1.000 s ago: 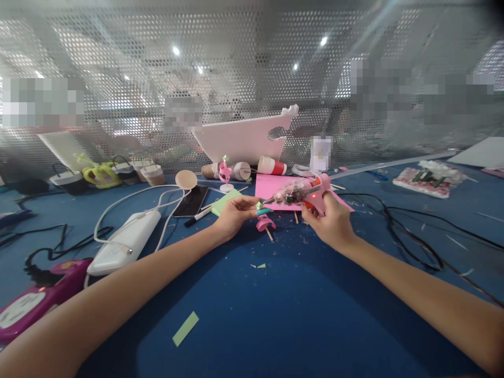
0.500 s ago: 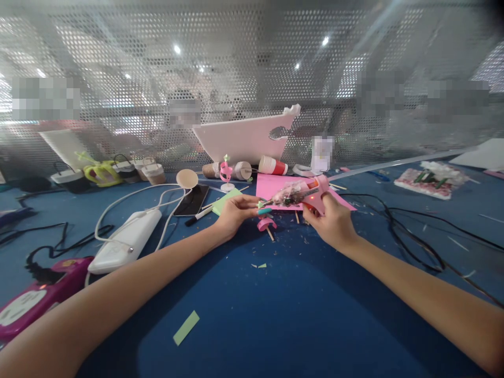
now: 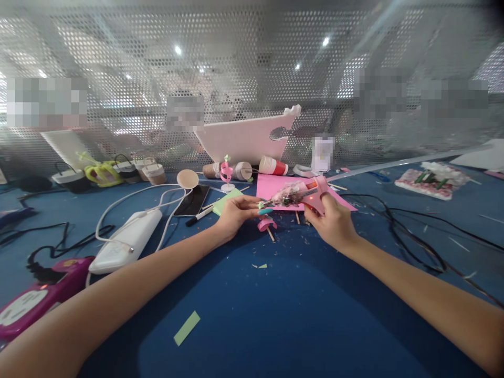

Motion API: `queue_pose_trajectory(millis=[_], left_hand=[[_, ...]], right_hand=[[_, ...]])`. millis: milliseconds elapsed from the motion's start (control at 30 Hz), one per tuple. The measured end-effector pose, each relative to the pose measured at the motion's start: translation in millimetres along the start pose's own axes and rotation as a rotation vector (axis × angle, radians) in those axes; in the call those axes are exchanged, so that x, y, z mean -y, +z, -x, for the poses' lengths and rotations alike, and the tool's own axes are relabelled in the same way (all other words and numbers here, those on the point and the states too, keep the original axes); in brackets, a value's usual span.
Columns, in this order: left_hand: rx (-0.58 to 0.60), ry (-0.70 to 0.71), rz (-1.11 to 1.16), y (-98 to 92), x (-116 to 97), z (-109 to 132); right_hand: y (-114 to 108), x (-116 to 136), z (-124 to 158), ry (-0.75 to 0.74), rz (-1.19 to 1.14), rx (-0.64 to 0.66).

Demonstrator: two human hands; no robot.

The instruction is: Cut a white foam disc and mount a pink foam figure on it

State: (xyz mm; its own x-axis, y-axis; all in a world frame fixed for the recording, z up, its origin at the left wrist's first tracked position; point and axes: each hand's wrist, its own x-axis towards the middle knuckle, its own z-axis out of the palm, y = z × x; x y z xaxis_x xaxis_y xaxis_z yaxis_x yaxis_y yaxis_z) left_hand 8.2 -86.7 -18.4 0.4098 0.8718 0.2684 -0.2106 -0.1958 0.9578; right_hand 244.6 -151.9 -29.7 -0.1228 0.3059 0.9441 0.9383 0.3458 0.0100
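Observation:
My right hand (image 3: 333, 219) is wrapped round the grip of a pink hot glue gun (image 3: 299, 192), whose nozzle points left at a small green paper piece (image 3: 260, 205). My left hand (image 3: 235, 211) pinches that piece at its fingertips, teal nails showing. Just below both hands a pink paper curl on a wooden stick (image 3: 266, 225) lies on the blue table (image 3: 275, 315). A pink paper sheet (image 3: 275, 185) lies behind the glue gun.
A white power adapter (image 3: 126, 240) with cables, a phone (image 3: 191, 200), a marker (image 3: 199, 216) and a green sheet (image 3: 227, 200) lie left. Paper cups (image 3: 271, 166), a white foam board (image 3: 244, 139) and a mesh screen stand behind. Black cables (image 3: 409, 231) run right. A magenta device (image 3: 35, 302) sits near left.
Almost nothing differs; both hands and the glue gun have stayed together, with only a slight shift of the view.

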Motion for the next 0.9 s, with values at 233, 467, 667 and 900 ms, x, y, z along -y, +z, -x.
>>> queue_pose_trajectory(millis=[233,467,667,900], left_hand=[[0.000,-0.015,0.055,-0.2,0.3,-0.4],[-0.002,0.001,0.068,-1.5,2.1,-1.4],[-0.014,0.015,0.040,-0.8,0.1,-0.7],[-0.035,0.052,0.025,1.9,-2.4,1.0]], right_hand=[[0.5,-0.9,0.7,-0.008,0.016,0.001],[-0.1,-1.1,-0.3,-0.061,0.045,-0.018],[-0.8,-0.8,-0.7,-0.072,0.054,-0.001],[-0.6,-0.4,-0.1,-0.062,0.049,0.018]])
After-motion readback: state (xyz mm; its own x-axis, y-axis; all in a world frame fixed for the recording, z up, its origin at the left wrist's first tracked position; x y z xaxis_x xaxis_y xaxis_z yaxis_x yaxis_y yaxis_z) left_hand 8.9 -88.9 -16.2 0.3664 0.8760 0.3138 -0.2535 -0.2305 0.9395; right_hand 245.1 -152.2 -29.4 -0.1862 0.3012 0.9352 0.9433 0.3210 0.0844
